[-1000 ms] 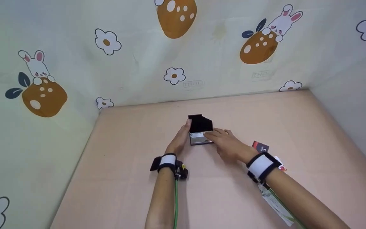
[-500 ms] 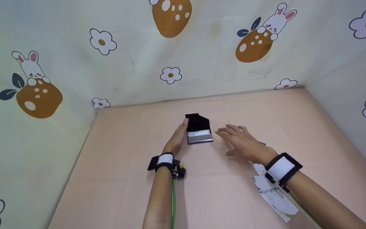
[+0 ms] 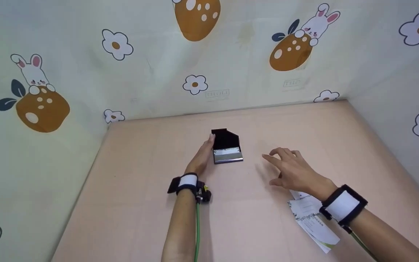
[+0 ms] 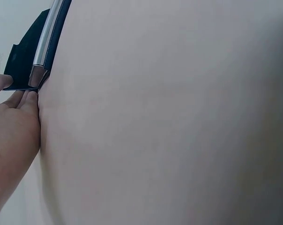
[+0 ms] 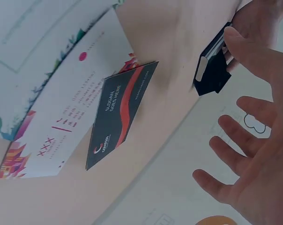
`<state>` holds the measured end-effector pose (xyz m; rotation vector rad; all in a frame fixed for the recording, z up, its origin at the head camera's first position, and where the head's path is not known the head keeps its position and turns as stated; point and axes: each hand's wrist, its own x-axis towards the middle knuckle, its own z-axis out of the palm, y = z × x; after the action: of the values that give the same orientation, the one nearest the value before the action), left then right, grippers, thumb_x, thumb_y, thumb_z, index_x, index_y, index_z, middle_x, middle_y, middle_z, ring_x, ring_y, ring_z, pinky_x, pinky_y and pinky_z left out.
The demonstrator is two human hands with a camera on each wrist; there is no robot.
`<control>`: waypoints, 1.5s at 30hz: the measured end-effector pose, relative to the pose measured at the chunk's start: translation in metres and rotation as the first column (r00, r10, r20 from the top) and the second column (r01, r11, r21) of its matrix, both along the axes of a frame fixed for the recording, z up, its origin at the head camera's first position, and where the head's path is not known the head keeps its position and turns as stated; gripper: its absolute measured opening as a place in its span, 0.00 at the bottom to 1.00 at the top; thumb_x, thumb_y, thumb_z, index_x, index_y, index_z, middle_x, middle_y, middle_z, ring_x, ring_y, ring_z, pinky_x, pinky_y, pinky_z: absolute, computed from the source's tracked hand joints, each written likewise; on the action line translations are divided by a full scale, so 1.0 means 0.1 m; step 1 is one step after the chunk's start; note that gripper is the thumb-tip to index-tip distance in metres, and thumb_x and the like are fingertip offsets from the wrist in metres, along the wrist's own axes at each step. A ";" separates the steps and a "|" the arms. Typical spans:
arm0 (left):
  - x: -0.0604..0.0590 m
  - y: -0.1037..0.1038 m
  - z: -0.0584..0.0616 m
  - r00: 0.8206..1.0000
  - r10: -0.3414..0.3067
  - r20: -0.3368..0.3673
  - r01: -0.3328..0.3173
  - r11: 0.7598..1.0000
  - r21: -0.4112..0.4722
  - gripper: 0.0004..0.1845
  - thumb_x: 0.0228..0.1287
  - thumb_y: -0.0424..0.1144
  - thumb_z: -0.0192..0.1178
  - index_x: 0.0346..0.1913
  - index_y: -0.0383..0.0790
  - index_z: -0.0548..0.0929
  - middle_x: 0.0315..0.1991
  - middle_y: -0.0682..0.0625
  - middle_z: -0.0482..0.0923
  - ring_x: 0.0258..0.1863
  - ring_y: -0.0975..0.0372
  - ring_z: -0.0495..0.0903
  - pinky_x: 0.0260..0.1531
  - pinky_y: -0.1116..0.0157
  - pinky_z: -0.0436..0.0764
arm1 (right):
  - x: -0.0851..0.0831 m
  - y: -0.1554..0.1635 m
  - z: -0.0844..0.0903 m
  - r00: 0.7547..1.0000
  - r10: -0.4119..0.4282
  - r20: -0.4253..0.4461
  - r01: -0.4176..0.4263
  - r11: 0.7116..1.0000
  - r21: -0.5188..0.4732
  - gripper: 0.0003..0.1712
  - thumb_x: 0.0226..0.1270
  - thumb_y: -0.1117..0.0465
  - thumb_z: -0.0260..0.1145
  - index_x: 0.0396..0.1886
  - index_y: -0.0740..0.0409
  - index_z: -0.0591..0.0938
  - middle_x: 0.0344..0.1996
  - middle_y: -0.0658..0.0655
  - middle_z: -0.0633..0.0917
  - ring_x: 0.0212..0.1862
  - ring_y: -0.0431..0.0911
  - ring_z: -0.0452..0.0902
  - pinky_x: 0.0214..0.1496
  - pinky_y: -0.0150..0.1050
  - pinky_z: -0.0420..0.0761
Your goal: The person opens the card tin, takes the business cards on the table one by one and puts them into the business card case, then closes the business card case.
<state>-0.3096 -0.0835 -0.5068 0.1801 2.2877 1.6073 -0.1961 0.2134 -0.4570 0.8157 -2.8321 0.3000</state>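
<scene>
A black card case (image 3: 226, 147) with a silver body lies open on the pink table (image 3: 151, 174), its lid raised. My left hand (image 3: 203, 154) lies flat against the case's left side, straight fingers touching it. In the left wrist view the fingertips (image 4: 20, 99) meet the corner of the case (image 4: 38, 51). My right hand (image 3: 290, 164) hovers open to the right of the case, fingers spread and holding nothing. Below it lie a dark card with a red stripe (image 5: 120, 115) and a white printed card (image 5: 62, 108). The case (image 5: 212, 65) shows beyond the right hand's fingers (image 5: 235, 140).
Several printed cards (image 3: 313, 220) lie on the table by my right wrist. Walls of flower-and-rabbit patterned cloth (image 3: 231, 65) close the table at the back and on both sides.
My right hand left the case and drew back to the right, over the loose cards. The left hand stayed against the case's side.
</scene>
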 end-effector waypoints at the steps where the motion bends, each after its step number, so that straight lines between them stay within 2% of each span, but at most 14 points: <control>1: 0.00 0.00 0.01 1.000 -0.001 -0.002 0.001 1.000 -0.001 0.39 0.75 0.70 0.23 0.81 0.54 0.50 0.83 0.49 0.43 0.83 0.53 0.39 0.81 0.48 0.40 | 0.02 0.02 -0.01 1.000 -0.018 -0.001 0.018 1.000 0.001 0.45 0.49 0.50 0.83 0.67 0.57 0.77 0.56 0.63 0.79 0.59 0.58 0.75 0.58 0.61 0.73; 5: -0.01 -0.01 0.02 1.000 0.000 -0.008 -0.001 1.000 -0.008 0.40 0.74 0.71 0.24 0.81 0.55 0.50 0.83 0.50 0.43 0.83 0.54 0.40 0.81 0.48 0.40 | 0.08 0.08 -0.03 0.996 -0.086 0.003 0.086 0.996 0.012 0.44 0.52 0.45 0.79 0.67 0.56 0.77 0.51 0.62 0.79 0.49 0.55 0.77 0.49 0.56 0.75; 8: -0.01 -0.01 0.02 1.000 0.002 -0.010 -0.002 1.000 -0.021 0.41 0.73 0.73 0.23 0.81 0.56 0.49 0.83 0.50 0.43 0.83 0.54 0.40 0.81 0.48 0.40 | 0.11 0.13 -0.04 0.993 -0.118 0.026 0.118 0.993 0.017 0.43 0.53 0.43 0.78 0.66 0.56 0.78 0.49 0.62 0.79 0.47 0.54 0.76 0.47 0.55 0.75; 13: 0.00 -0.01 0.02 1.000 0.007 0.001 -0.007 0.999 -0.037 0.42 0.72 0.74 0.23 0.81 0.55 0.49 0.83 0.49 0.43 0.83 0.53 0.40 0.81 0.48 0.40 | 0.17 0.22 -0.08 0.988 -0.144 0.055 0.143 0.990 0.022 0.42 0.53 0.44 0.78 0.65 0.57 0.79 0.49 0.64 0.79 0.47 0.56 0.78 0.48 0.57 0.77; 23: 0.02 0.00 -0.02 0.998 0.045 0.045 -0.044 0.999 -0.028 0.42 0.73 0.72 0.26 0.81 0.52 0.49 0.83 0.47 0.44 0.82 0.51 0.41 0.80 0.46 0.42 | 0.22 0.44 -0.16 0.965 -0.230 0.127 0.227 0.973 0.038 0.48 0.49 0.42 0.80 0.67 0.59 0.76 0.53 0.69 0.78 0.47 0.60 0.79 0.50 0.62 0.74; 31: 0.02 0.02 0.00 0.999 0.029 0.018 -0.028 0.999 -0.035 0.42 0.73 0.73 0.25 0.81 0.54 0.49 0.83 0.48 0.44 0.83 0.51 0.40 0.80 0.46 0.40 | 0.28 0.53 -0.22 0.951 -0.272 0.145 0.264 0.962 0.072 0.48 0.49 0.42 0.80 0.66 0.62 0.76 0.53 0.68 0.78 0.48 0.60 0.79 0.50 0.63 0.74; 40: 0.01 0.00 -0.02 1.000 0.014 0.001 -0.014 1.000 -0.002 0.41 0.73 0.72 0.25 0.81 0.55 0.49 0.83 0.48 0.43 0.83 0.52 0.39 0.81 0.46 0.40 | 0.30 0.54 -0.22 0.945 -0.290 0.155 0.284 0.957 0.056 0.41 0.52 0.44 0.79 0.62 0.60 0.80 0.53 0.70 0.80 0.53 0.64 0.79 0.51 0.65 0.73; 45: -0.01 0.00 -0.03 1.000 0.014 0.009 -0.014 1.000 0.000 0.41 0.73 0.72 0.25 0.81 0.54 0.49 0.83 0.48 0.43 0.83 0.52 0.40 0.81 0.47 0.40 | 0.29 0.54 -0.23 0.951 -0.272 0.146 0.264 0.962 0.072 0.35 0.53 0.44 0.78 0.56 0.60 0.85 0.54 0.68 0.82 0.55 0.64 0.79 0.51 0.67 0.74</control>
<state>-0.3106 -0.0831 -0.5098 0.1576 2.2873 1.6113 -0.1675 0.2670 -0.4801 0.4212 -3.0594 0.2608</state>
